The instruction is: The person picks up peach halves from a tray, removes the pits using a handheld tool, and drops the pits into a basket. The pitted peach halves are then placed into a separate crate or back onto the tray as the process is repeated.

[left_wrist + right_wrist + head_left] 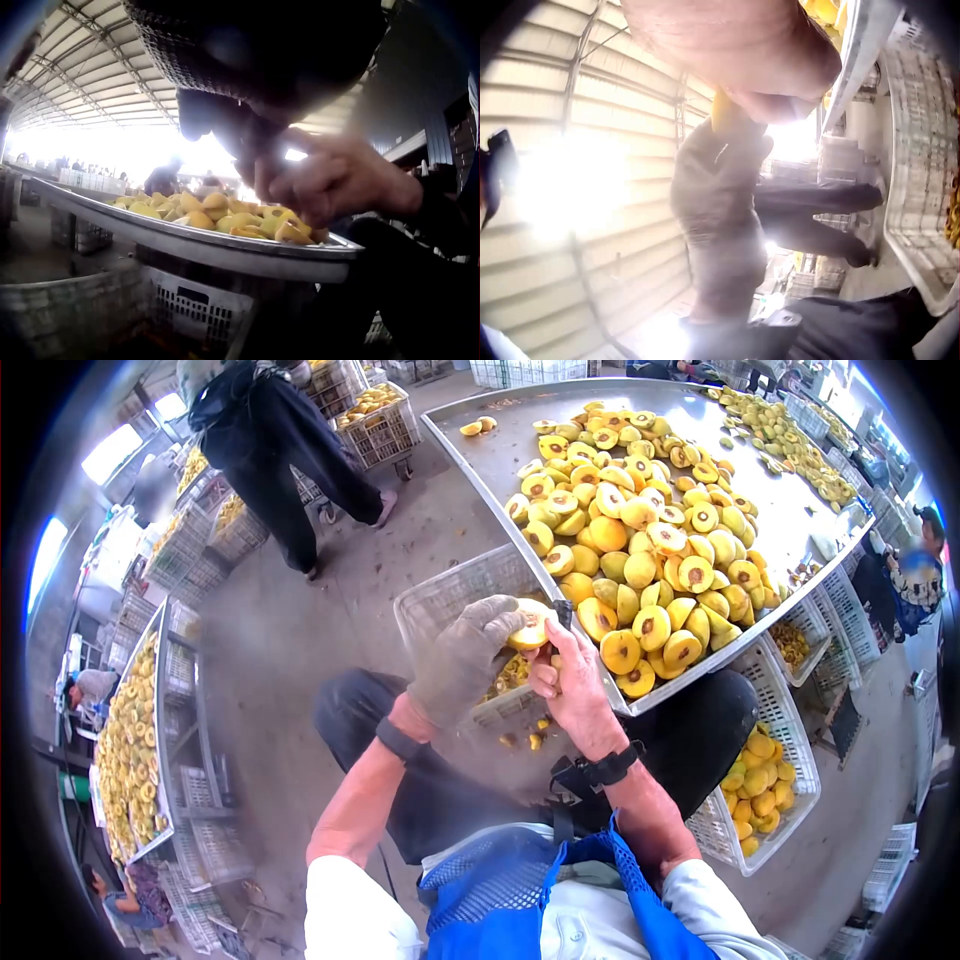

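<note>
My left hand (462, 660), in a grey knit glove, grips a yellow peach half (528, 626) over the near corner of the metal table. Close against the fruit is my bare right hand (572, 685), its fingers curled around a small tool with a dark end (563, 612); most of the tool is hidden. From the right wrist, a yellow edge of the peach (721, 112) shows between the gloved hand (720, 187) and the bare hand (735, 45). The left wrist view has the glove (262, 52) dark overhead and the right hand (330, 180) beside it.
A heap of cut peaches (640, 540) covers much of the metal table (480, 425). Below my hands stands a crate (425, 600) with yellow scraps. Another crate (805, 800) at my right holds peaches. Someone in dark trousers (290, 450) stands at upper left.
</note>
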Available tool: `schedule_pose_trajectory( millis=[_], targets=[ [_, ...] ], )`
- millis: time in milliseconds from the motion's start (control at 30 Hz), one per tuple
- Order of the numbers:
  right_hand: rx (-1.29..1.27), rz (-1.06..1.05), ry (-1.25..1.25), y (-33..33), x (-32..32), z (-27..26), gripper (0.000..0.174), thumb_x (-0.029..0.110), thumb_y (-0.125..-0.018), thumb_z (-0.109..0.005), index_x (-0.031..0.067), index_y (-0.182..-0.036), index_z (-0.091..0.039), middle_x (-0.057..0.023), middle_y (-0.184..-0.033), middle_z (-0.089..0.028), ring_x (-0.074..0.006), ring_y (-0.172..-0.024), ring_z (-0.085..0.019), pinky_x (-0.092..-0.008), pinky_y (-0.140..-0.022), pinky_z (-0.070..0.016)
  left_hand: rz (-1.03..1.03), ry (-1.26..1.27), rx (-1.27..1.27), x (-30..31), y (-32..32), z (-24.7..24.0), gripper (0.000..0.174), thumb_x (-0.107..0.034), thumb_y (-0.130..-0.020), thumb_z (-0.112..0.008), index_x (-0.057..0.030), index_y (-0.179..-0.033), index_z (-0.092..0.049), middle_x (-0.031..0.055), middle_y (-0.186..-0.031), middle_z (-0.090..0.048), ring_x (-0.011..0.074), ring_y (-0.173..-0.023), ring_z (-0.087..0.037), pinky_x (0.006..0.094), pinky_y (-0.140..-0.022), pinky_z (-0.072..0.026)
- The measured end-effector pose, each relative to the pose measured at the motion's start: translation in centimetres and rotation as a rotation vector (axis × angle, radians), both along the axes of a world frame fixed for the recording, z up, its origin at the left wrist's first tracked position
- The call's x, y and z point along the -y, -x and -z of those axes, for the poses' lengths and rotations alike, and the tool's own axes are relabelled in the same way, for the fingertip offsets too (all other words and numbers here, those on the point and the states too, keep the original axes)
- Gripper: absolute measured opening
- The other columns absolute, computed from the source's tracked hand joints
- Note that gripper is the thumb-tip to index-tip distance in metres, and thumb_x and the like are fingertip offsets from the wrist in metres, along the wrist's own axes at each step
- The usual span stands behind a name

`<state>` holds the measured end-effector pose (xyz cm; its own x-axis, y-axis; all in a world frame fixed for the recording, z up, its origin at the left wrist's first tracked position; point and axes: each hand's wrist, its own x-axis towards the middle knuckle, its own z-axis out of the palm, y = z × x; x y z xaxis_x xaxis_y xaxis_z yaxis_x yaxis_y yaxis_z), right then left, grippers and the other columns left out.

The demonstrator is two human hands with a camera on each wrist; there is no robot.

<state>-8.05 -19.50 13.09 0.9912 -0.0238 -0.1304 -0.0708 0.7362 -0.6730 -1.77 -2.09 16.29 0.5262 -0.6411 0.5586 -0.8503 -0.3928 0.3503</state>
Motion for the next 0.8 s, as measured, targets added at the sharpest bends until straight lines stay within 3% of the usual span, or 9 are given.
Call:
schedule_pose_trajectory(
  millis=[67,133,200,267,300,433,533,667,800],
  targets=[
    [0.011,0.021,0.086,0.4,-0.1,-0.1,0.022,0.029,-0.103,-0.060,0.0086,-0.111,-0.057,0.0003,-0.078,-0.054,-0.0038,-0.052,-0.039,-0.0206,-0.045,-0.0306,0.008,0.044,-0.086,-0.2,1.3,-0.4,0.062,-0.001,-0.076,-0.083,-0.0011,-0.133,-0.059,0.0154,-0.135,-0.060,0.0313,-0.122,-0.062,0.0386,-0.105,-0.0490],
    [0.019,0.035,0.170,0.7,-0.2,0.0,0.019,0.024,-0.102,-0.062,0.0081,-0.111,-0.057,0.0014,-0.076,-0.053,-0.0033,-0.051,-0.039,-0.0204,-0.044,-0.0305,0.026,0.560,-0.807,0.1,2.5,-0.3,0.064,-0.015,-0.087,-0.081,0.0015,-0.142,-0.052,0.0110,-0.138,-0.059,0.0212,-0.122,-0.060,0.0336,-0.105,-0.0483],
    [0.083,0.026,0.307,0.7,-0.2,0.2,0.017,0.020,-0.100,-0.062,0.0077,-0.111,-0.056,0.0042,-0.072,-0.049,-0.0023,-0.050,-0.039,-0.0201,-0.044,-0.0297,-0.009,0.420,-0.710,-0.4,2.0,0.2,0.062,-0.006,-0.094,-0.072,-0.0004,-0.150,-0.045,0.0090,-0.134,-0.062,0.0153,-0.114,-0.063,0.0293,-0.091,-0.0564],
    [0.090,0.022,0.372,0.9,-0.2,-0.1,0.015,0.017,-0.100,-0.061,0.0080,-0.111,-0.055,0.0074,-0.069,-0.045,-0.0011,-0.050,-0.038,-0.0197,-0.043,-0.0292,0.129,0.550,-1.124,-0.6,2.1,0.8,0.071,-0.036,-0.094,-0.076,0.0014,-0.147,-0.047,0.0064,-0.131,-0.062,0.0139,-0.114,-0.060,0.0289,-0.098,-0.0517],
    [0.081,0.045,0.496,1.0,0.0,-0.6,0.016,0.017,-0.100,-0.063,0.0050,-0.108,-0.057,0.0050,-0.070,-0.049,-0.0031,-0.051,-0.041,-0.0218,-0.045,-0.0318,0.146,0.663,-1.301,-0.5,2.7,0.3,0.065,-0.029,-0.093,-0.076,-0.0008,-0.146,-0.050,0.0052,-0.127,-0.064,0.0115,-0.107,-0.063,0.0259,-0.085,-0.0561],
    [0.204,0.188,1.055,1.2,0.4,-0.7,0.021,0.018,-0.101,-0.064,-0.0018,-0.104,-0.059,-0.0047,-0.073,-0.058,-0.0151,-0.062,-0.053,-0.0317,-0.058,-0.0442,0.113,0.749,-1.288,0.1,2.8,1.9,0.057,-0.025,-0.096,-0.074,-0.0021,-0.143,-0.053,0.0057,-0.125,-0.065,0.0114,-0.101,-0.066,0.0245,-0.076,-0.0583],
    [0.242,0.245,1.179,1.8,0.5,-0.7,0.022,0.018,-0.103,-0.063,-0.0032,-0.105,-0.058,-0.0120,-0.079,-0.062,-0.0229,-0.072,-0.060,-0.0382,-0.068,-0.0478,-0.029,0.834,-1.332,0.5,2.4,3.5,0.049,-0.017,-0.097,-0.071,-0.0022,-0.141,-0.054,0.0072,-0.125,-0.066,0.0153,-0.102,-0.068,0.0283,-0.079,-0.0611],
    [0.331,0.235,1.403,2.7,-0.1,-0.7,0.020,0.018,-0.101,-0.065,-0.0001,-0.102,-0.056,-0.0214,-0.077,-0.064,-0.0420,-0.072,-0.064,-0.0451,-0.063,-0.0477,-0.030,1.036,-1.327,1.1,2.0,5.3,0.045,-0.009,-0.098,-0.067,-0.0018,-0.141,-0.054,0.0091,-0.125,-0.066,0.0185,-0.106,-0.068,0.0331,-0.085,-0.0628],
    [0.340,0.227,1.540,2.6,-0.4,-0.5,0.022,0.017,-0.099,-0.066,0.0008,-0.096,-0.053,-0.0244,-0.074,-0.063,-0.0472,-0.072,-0.063,-0.0508,-0.061,-0.0468,-0.122,0.956,-1.117,1.8,2.0,6.6,0.044,-0.009,-0.097,-0.069,-0.0016,-0.139,-0.056,0.0081,-0.124,-0.066,0.0169,-0.105,-0.068,0.0316,-0.086,-0.0624]
  ],
)
